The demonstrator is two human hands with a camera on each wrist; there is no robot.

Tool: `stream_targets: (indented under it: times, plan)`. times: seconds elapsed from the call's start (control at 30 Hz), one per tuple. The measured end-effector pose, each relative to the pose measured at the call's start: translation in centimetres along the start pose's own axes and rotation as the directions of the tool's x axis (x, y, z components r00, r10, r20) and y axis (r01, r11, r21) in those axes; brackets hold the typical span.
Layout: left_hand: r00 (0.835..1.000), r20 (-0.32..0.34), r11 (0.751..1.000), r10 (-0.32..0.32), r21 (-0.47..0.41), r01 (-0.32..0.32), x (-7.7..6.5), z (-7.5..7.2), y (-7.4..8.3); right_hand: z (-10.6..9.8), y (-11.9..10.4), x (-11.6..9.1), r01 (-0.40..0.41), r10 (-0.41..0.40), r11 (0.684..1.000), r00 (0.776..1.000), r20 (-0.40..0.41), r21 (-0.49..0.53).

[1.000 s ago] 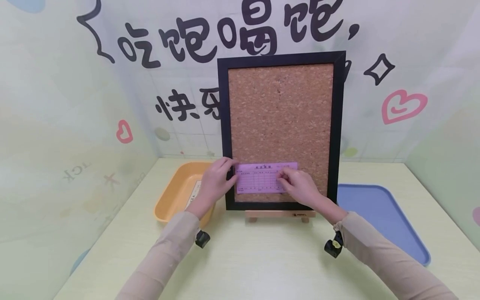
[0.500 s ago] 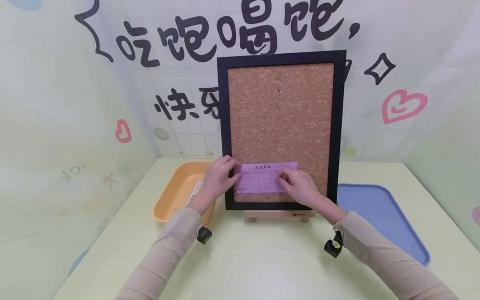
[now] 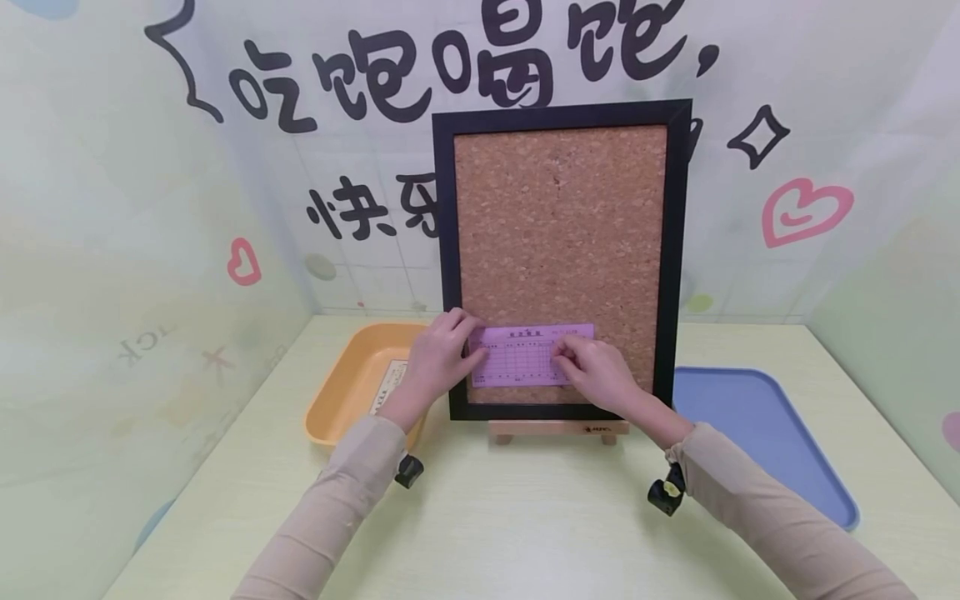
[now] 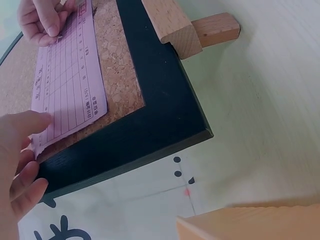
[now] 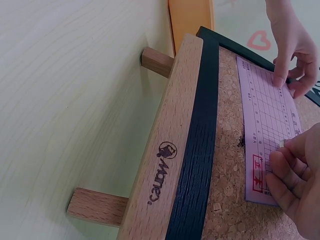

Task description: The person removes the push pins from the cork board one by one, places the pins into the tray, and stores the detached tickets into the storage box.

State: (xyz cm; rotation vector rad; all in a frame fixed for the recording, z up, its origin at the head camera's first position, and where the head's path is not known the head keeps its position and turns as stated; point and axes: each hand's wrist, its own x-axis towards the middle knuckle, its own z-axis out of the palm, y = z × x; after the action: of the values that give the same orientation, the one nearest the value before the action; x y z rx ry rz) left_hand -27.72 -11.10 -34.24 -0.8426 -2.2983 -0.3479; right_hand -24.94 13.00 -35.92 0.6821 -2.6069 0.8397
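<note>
A purple printed form [image 3: 513,357] lies flat against the lower part of a black-framed corkboard [image 3: 558,225]. My left hand [image 3: 442,354] is at the form's left end: in the left wrist view its thumb [image 4: 42,120] rests on the paper, with the other fingers by the paper's edge and the frame. Toward the form's right end, my right hand [image 3: 600,372] pinches a small pushpin [image 5: 282,143] between thumb and fingertips, close against the paper. Most of the pin is hidden by the fingers; a thin metal bit shows in the left wrist view.
The corkboard stands on a wooden easel [image 3: 558,427]. An orange tray [image 3: 330,408] holding a printed paper [image 3: 387,385] is at the left, partly behind my left arm. At the right lies a blue tray [image 3: 757,417]. A printed backdrop [image 3: 862,108] rises behind the table.
My left hand has shifted slightly right and up, its thumb sliding further onto the form. The right hand and the form have stayed in place.
</note>
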Motion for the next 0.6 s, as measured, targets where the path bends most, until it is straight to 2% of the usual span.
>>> stream_targets:
  times: [0.27,0.6]
  plan:
    - [0.998,0.059,1.000,-0.017,-0.009,0.018,0.08,-0.25,0.14,-0.02,0.02,-0.03,0.011,-0.011,1.000,1.000,-0.001,0.000]
    - [0.999,0.035,0.998,0.005,-0.065,-0.003,0.03,-0.29,0.25,0.06,-0.01,0.07,0.004,-0.004,1.000,1.000,-0.007,-0.018]
